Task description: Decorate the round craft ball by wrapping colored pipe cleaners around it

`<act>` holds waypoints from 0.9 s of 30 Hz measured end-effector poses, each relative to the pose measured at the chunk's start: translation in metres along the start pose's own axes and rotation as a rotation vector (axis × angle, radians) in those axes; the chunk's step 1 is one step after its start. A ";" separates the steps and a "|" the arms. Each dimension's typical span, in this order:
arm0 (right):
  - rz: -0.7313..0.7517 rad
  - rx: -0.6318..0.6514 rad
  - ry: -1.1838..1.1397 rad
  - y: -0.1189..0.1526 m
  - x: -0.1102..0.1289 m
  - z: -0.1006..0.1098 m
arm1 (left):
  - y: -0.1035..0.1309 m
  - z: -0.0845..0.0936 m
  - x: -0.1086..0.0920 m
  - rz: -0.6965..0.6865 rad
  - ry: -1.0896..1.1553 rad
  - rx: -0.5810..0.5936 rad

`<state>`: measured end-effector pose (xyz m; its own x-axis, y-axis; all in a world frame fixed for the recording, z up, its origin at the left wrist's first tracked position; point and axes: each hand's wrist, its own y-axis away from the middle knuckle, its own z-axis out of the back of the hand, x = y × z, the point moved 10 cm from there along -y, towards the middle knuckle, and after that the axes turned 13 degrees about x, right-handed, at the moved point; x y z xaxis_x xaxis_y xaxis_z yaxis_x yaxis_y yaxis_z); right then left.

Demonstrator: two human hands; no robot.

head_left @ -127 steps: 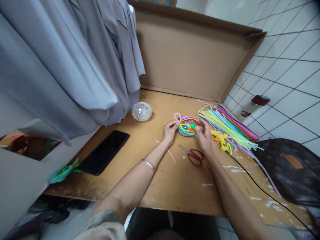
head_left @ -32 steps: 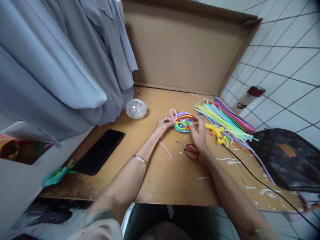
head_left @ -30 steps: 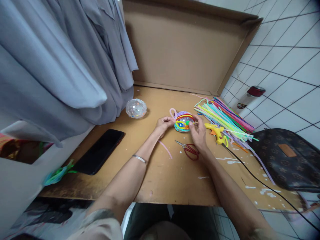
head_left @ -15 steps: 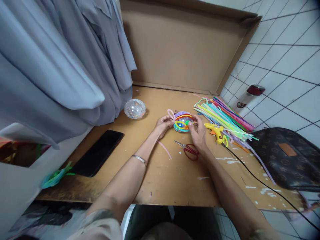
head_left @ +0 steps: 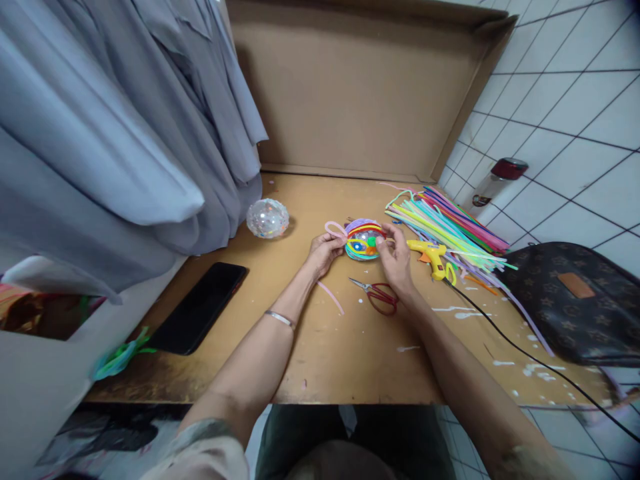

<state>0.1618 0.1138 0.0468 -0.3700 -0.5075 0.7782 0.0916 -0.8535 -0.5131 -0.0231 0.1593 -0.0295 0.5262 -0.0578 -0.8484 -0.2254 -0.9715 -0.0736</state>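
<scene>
A round ball (head_left: 366, 248) wrapped in purple, red, yellow and teal pipe cleaners, with blue, green and orange bits on its front, sits between my hands. At its left side, my left hand (head_left: 326, 253) pinches a pink pipe cleaner (head_left: 335, 229) bent into a loop; a pink tail hangs below the hand. My right hand (head_left: 396, 259) grips the ball from the right, its thumb on the front near the green bit. Red-handled scissors (head_left: 381, 298) lie just below, close to my right wrist. A yellow glue gun (head_left: 434, 257) rests right of that hand.
A clear speckled ball (head_left: 267, 218) stands at left, with a black phone (head_left: 200, 308) nearer me. Many pipe cleaners (head_left: 445, 223) lie at back right, beside a brown bag (head_left: 560, 303) and a bottle (head_left: 495, 183). Cardboard (head_left: 350, 93) closes the back; grey cloth (head_left: 150, 120) hangs left.
The pink loop has tipped over to the left, and my left hand has shifted slightly left with it. My right hand stays on the ball. The whole view has moved a little.
</scene>
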 end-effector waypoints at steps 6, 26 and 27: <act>-0.060 -0.042 -0.254 -0.005 -0.018 0.003 | 0.001 0.002 -0.001 0.009 0.017 -0.006; -0.172 -0.079 -0.724 -0.009 -0.060 0.004 | -0.002 0.017 -0.004 0.029 0.003 -0.060; -0.168 -0.068 -0.724 -0.009 -0.062 0.004 | -0.002 0.017 -0.004 0.026 0.011 -0.057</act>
<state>0.1877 0.1522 0.0049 0.3297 -0.3425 0.8798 0.0210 -0.9290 -0.3695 -0.0390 0.1657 -0.0351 0.5300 -0.0853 -0.8437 -0.1923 -0.9811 -0.0216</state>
